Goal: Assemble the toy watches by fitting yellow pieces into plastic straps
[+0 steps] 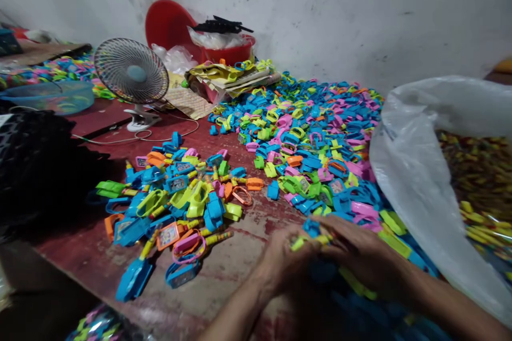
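Lower right of the middle, the left hand (285, 256) and right hand (362, 248) have a closed grip on blue-and-yellow toy bits (311, 228), the yellow part lying sideways. The red surface (236, 245) meets a grey wall (320, 16) up top.

On the worn red flat worktop (236, 266), a loose cluster of multicoloured plastic watch-shaped pieces (172, 197) is lying left of centre. A larger heap of multicoloured plastic pieces (312, 133) is extending right of it, back toward the pale grey flat wall (320, 21). Right of that heap, an open translucent white plastic bag (412, 138) is holding small yellow-and-red sticks (480, 170). Behind the cluster, a round grey caged fan (134, 73) is standing right of a shallow translucent blue basin (52, 97).
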Tool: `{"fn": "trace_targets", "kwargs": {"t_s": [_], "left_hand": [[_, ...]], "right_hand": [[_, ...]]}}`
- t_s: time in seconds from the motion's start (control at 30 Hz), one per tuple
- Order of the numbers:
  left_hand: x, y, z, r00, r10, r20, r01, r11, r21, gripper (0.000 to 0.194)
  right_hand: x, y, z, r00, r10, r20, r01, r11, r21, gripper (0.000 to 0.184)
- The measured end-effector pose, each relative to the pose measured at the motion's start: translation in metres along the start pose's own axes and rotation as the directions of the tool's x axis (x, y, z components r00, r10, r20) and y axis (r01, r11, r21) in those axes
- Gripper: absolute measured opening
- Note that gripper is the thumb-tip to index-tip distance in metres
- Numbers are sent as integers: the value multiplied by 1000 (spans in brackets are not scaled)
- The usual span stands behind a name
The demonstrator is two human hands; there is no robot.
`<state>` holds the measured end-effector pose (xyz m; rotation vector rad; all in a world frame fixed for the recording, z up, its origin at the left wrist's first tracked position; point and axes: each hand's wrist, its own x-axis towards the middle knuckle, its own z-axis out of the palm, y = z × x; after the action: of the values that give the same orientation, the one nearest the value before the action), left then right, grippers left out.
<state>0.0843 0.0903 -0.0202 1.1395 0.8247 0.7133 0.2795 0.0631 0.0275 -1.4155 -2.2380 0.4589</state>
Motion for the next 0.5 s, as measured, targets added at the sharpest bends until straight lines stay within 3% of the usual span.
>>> {"fn": "trace_targets", "kwargs": {"t_s": [0.03,0.07,0.13,0.17,0.2,0.27,0.33,0.37,0.4,0.5], "left_hand": [[-4,13,-8,989,92,-117,-71,983,170,34],[-7,27,-19,948,213,-238,-111,918,382,31],[-12,55,-48,788,435,-436,-5,713,701,33],[-12,68,-64,701,545,-460,72,588,805,30],[-12,78,-79,640,614,-462,167,476,864,27],[-9,92,-101,527,685,-503,384,336,860,30],[-3,98,-109,462,718,-520,517,259,816,41],[2,98,-108,463,726,-508,537,227,813,48],[8,97,-103,489,725,-485,529,195,826,53],[39,91,-80,665,629,-402,417,134,899,50]], "right_hand": [[8,0,-2,999,8,-52,-11,998,-58,53],[17,0,-5,994,6,-106,-18,993,-116,58],[38,-3,-5,979,-48,-197,-1,971,-241,49],[49,-4,-3,972,-96,-212,26,951,-310,40],[59,-5,2,970,-140,-199,56,924,-378,33],[75,-4,19,975,-177,-131,91,865,-494,30],[84,1,40,974,-208,-87,121,810,-574,39],[85,5,51,966,-242,-86,143,785,-603,46],[85,10,61,954,-288,-89,171,760,-627,52],[84,19,77,908,-416,-52,275,685,-674,54]]}}
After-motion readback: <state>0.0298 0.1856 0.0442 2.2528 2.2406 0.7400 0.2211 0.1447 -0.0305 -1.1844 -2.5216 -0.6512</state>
